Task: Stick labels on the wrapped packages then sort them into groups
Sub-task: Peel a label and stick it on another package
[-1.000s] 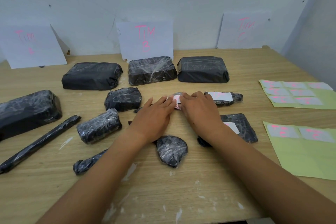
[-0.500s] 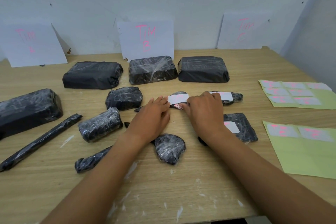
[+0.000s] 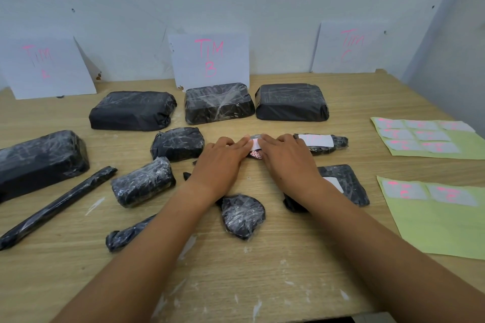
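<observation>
L hand (image 3: 220, 162) & R hand (image 3: 288, 162) lie flat, fingers near-straight, tips meeting on the white label (image 3: 254, 144). It sits atop a small wrapped package (image 3: 258, 136), mostly hidden under the fingertips. Best approach: smooth outward from centre w/ firm pressure, pkg pinned to the counter (image 3: 262, 283), so the edges don't lift.

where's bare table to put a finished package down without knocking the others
Widest: the strip of table along the near edge, in front of the round package. Also bare: the back right corner, between the right brick package and the upper label sheet. Crowded: the middle, around the left hand and right hand, and the left side.
</observation>
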